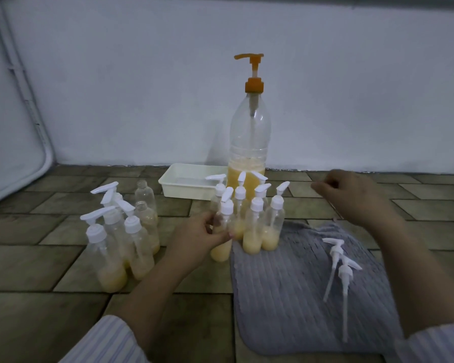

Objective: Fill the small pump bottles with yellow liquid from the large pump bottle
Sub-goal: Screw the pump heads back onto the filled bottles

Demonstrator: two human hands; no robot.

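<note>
The large clear pump bottle point(249, 142) with an orange pump stands at the back centre, yellow liquid in its lower part. In front of it is a cluster of several small capped pump bottles point(262, 224) holding yellow liquid. My left hand point(197, 238) grips one small pump bottle point(222, 247) at the cluster's left edge. My right hand point(351, 196) hovers to the right of the cluster, fingers loosely curled, holding nothing. A second group of small bottles point(121, 239) stands at the left; two uncapped bottles point(145, 195) are at its back.
A grey ribbed cloth point(286, 305) lies at the front right with two loose white pump heads point(338, 271) on it. A white plastic tray point(189, 184) sits behind the bottles near the wall. The floor is brown tile.
</note>
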